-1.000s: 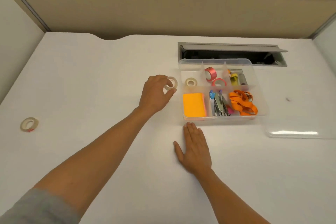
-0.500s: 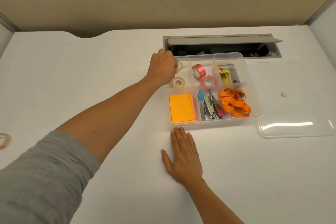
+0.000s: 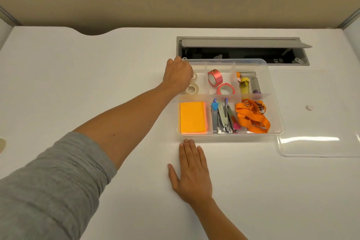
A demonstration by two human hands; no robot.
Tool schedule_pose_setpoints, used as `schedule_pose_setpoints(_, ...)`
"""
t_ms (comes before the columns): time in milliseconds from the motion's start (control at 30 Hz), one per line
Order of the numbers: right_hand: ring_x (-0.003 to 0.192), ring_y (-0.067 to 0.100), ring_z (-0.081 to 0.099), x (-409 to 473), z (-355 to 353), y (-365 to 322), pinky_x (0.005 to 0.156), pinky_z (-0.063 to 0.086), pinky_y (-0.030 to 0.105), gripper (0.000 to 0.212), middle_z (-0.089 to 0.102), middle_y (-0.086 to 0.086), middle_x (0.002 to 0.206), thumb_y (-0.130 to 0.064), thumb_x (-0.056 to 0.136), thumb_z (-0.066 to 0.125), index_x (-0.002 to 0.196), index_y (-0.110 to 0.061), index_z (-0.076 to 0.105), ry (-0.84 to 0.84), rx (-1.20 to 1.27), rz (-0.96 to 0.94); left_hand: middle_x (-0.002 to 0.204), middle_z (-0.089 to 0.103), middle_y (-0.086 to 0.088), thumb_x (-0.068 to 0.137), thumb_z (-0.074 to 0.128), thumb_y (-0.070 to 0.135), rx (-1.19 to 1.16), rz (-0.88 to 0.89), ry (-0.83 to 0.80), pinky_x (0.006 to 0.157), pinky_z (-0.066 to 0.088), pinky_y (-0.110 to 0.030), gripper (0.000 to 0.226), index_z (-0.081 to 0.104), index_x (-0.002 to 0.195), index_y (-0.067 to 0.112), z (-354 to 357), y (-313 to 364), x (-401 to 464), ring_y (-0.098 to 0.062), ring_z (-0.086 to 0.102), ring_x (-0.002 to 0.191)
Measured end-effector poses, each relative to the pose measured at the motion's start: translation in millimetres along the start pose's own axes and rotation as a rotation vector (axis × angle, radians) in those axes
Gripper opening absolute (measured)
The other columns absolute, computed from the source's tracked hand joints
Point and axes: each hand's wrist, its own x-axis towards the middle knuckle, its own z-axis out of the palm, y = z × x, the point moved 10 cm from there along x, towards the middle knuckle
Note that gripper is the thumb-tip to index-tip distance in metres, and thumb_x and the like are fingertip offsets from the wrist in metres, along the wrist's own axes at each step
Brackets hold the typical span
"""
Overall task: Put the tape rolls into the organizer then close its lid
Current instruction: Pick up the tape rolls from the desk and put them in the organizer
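Observation:
A clear plastic organizer [image 3: 277, 115] sits open on the white desk. My left hand [image 3: 178, 76] reaches into its back-left compartment, fingers curled on a white tape roll [image 3: 195, 76] that is mostly hidden by them. A second white roll [image 3: 191, 89] lies just in front in the same compartment. Two pink rolls [image 3: 214, 77] [image 3: 225, 89] occupy the back-middle compartment. The clear lid [image 3: 319, 147] lies flat to the organizer's right. One more tape roll [image 3: 2, 144] shows at the far left edge of the desk. My right hand [image 3: 191, 174] rests flat, fingers apart, before the organizer.
Orange sticky notes [image 3: 192, 117], staplers [image 3: 223, 117], an orange lanyard [image 3: 252, 118] and glue sticks [image 3: 245, 85] fill the other compartments. An open cable slot [image 3: 241, 51] lies behind the organizer. A small white dot [image 3: 309, 107] marks the desk at the right.
My left hand carried the white tape roll from beside the organizer into its back-left compartment. The view shifted left to right, so the stray roll slid to the frame's edge.

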Motion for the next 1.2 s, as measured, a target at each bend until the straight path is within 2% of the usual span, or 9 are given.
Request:
schedule_pose_setpoints(167,0.146,0.022,0.015,-0.5,0.1,0.7,0.117,0.009,0.038,0.071,0.026,0.010,0.157,-0.052,0.096,0.038,0.149,-0.007,0.028,0.003,0.003,-0.002,0.103,0.064,-0.008,0.079,0.075,0.026,-0.044,-0.029,0.062,0.081,0.039,-0.036,0.025,0.072,0.102,0.015,-4.4,-2.1,0.8,-0.024,0.051,0.098)
schedule_pose_setpoints(300,0.146,0.022,0.016,0.8,0.9,-0.5,0.117,0.010,0.039,0.070,0.027,0.010,0.157,-0.052,0.096,0.037,0.149,-0.006,0.030,-0.017,0.002,-0.007,0.112,0.063,-0.006,0.081,0.073,0.022,-0.207,-0.061,0.138,0.084,0.040,-0.035,0.028,0.071,0.109,0.017,-18.8,-11.8,-6.2,-0.024,0.050,0.103)
schedule_pose_setpoints(533,0.146,0.023,0.018,0.9,-1.4,-0.8,0.117,0.010,0.039,0.070,0.028,0.012,0.156,-0.052,0.096,0.036,0.148,-0.006,0.030,-0.036,-0.011,-0.004,0.110,0.062,-0.004,0.090,0.061,0.019,-0.458,-0.254,0.353,0.085,0.037,-0.034,0.019,0.071,0.106,0.020,-40.6,-71.9,-77.4,-0.024,0.050,0.106)
schedule_pose_setpoints(733,0.146,0.021,0.016,-0.3,-1.7,0.9,0.117,0.008,0.037,0.070,0.028,0.011,0.156,-0.053,0.096,0.033,0.149,-0.006,0.029,-0.039,-0.025,-0.005,0.108,0.060,-0.003,0.087,0.062,0.014,-0.465,-0.481,0.339,0.087,0.037,-0.035,0.019,0.071,0.102,0.019,-10.4,-151.5,-175.6,-0.025,0.050,0.107)
schedule_pose_setpoints(933,0.142,0.027,0.027,-1.3,-5.7,0.9,0.117,0.014,0.040,0.070,0.039,0.015,0.150,-0.049,0.092,0.038,0.143,0.000,0.040,0.038,-0.011,-0.033,0.115,0.059,-0.005,0.089,0.059,0.019,-0.468,-0.761,0.310,0.092,0.039,-0.037,0.020,0.068,0.107,0.016,12.4,-243.9,-271.9,-0.026,0.050,0.110)
schedule_pose_setpoints(1200,0.141,0.030,0.030,-0.3,-6.6,-2.5,0.118,0.015,0.040,0.075,0.042,0.018,0.148,-0.052,0.088,0.037,0.139,0.003,0.043,0.071,-0.014,-0.038,0.138,0.048,-0.011,0.089,0.056,0.025,-0.383,-1.111,0.359,0.105,0.030,-0.042,0.043,0.051,0.129,0.009,11.2,-350.3,-368.5,-0.029,0.038,0.129)
